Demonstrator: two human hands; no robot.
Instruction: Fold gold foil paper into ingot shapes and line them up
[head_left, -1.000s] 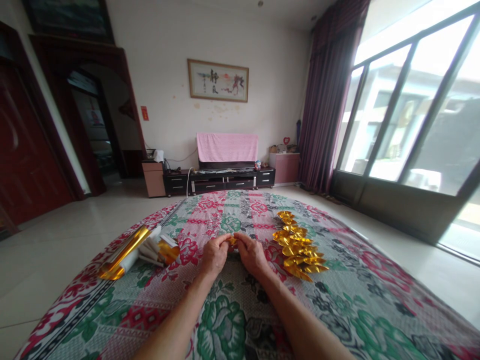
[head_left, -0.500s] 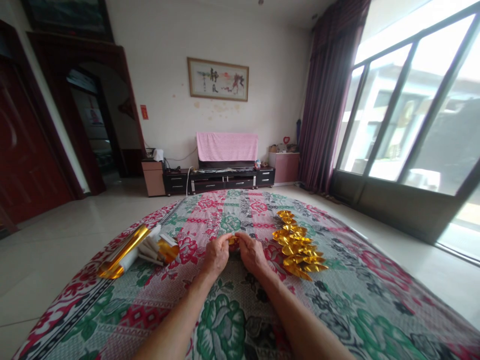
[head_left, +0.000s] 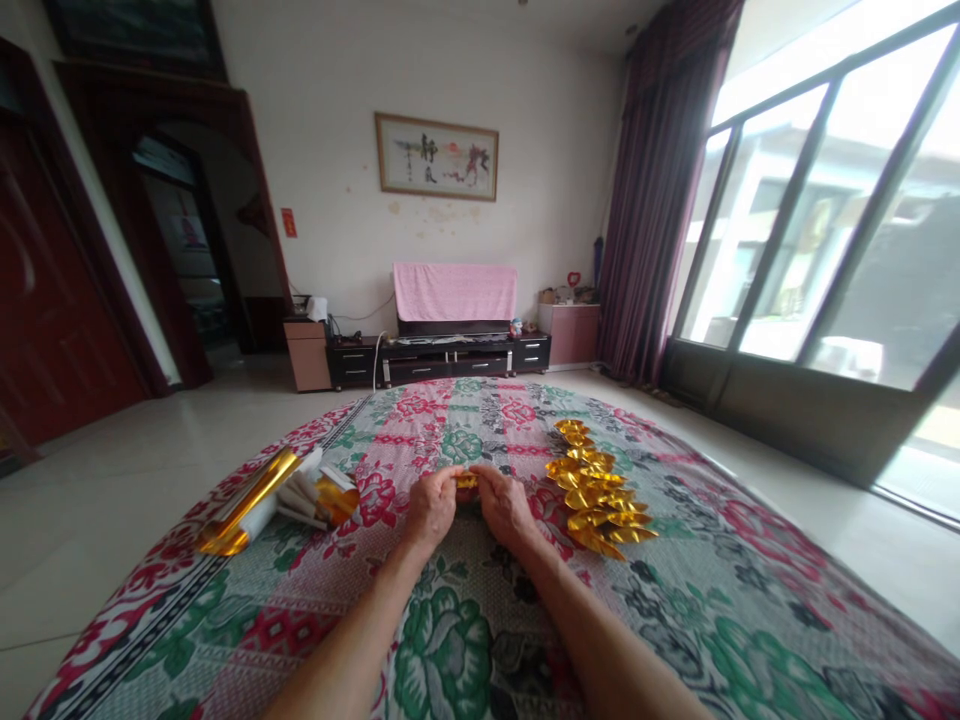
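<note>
Between my two hands, just above the patterned cloth (head_left: 442, 560), is a small piece of gold foil paper (head_left: 467, 481). My left hand (head_left: 435, 503) pinches its left side with closed fingers. On the other side, my right hand (head_left: 504, 503) grips it the same way, the fingertips of both hands almost meeting. Most of the piece is hidden by the fingers, so its exact shape does not show. To the right of my hands lies a long cluster of folded gold foil pieces (head_left: 596, 490), shaped like boats or petals and set in rows.
At the left lie a gold foil roll (head_left: 251, 500) and several rolled white-and-gold sheets (head_left: 319, 495). Beyond the cloth's far edge stand a low black cabinet (head_left: 450, 365) and a pink-covered television (head_left: 455, 292). Tall glass doors (head_left: 795, 220) are at the right.
Both hands stay nearly in place, still pinching the foil. Slightly more gold shows between the fingertips now. The cluster and the rolls have not moved.
</note>
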